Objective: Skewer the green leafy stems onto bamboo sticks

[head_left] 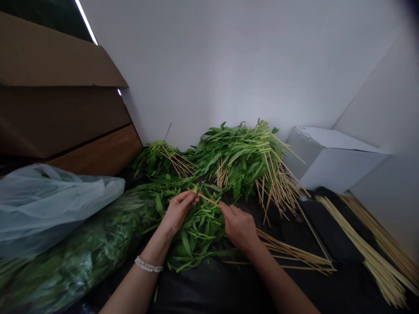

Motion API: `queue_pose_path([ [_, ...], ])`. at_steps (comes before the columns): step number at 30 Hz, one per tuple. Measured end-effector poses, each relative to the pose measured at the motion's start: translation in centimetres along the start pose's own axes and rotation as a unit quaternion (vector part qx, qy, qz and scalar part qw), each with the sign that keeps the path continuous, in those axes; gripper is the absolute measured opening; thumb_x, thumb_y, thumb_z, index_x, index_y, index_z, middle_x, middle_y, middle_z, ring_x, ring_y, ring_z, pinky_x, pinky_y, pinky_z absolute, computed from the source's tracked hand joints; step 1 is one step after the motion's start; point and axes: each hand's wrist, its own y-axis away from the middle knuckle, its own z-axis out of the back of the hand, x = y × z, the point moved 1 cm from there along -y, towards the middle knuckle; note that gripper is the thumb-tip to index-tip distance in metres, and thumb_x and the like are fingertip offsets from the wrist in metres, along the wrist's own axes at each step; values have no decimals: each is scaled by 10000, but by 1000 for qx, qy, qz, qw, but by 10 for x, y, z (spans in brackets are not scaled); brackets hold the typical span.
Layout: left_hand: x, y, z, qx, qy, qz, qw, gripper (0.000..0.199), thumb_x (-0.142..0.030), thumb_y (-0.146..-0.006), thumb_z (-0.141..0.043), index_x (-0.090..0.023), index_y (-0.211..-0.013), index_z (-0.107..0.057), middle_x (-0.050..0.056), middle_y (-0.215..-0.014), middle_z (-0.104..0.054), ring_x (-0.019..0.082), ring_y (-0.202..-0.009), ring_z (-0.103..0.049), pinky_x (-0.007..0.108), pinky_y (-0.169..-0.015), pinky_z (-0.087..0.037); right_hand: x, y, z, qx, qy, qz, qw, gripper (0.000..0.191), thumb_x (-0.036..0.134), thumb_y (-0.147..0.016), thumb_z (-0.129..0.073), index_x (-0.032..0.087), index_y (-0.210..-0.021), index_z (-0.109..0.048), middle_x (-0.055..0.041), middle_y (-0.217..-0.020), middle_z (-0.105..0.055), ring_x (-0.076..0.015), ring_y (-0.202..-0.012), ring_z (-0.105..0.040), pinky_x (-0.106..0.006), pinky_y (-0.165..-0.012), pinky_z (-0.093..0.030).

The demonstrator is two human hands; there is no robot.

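My left hand (178, 211) pinches a green stem (195, 189) of water spinach, and my right hand (238, 226) pinches a thin bamboo skewer (207, 199), whose tip meets that stem. Below and between my hands lies a loose heap of long-leaved greens (196, 231). Just past them is a larger pile of greens pierced with many skewers (242, 161). Loose bamboo skewers (294, 250) fan out beneath my right wrist. A beaded bracelet (149, 264) circles my left wrist.
A bagged bundle of greens (49, 205) lies at left, beside stacked cardboard (55, 56) and a wooden board (98, 150). Bundled skewers (366, 248) lie at right on black plastic sheeting (212, 288). A white box (334, 159) stands against the white wall.
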Motion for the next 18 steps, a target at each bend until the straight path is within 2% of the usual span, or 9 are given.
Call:
queue_pose_path([
  [18,3,1,0,8,-6,-13,1000,325,-294,-601,-858,-161,-884,-769,64,-867,-771,118,-713,-669,239,-741,-514,2,1,-1,17,11,-2,1000,402,107,-846,-488,192,-1220,-608,-22,-796,-653,-136,-674,-598,-237,-570,-361],
])
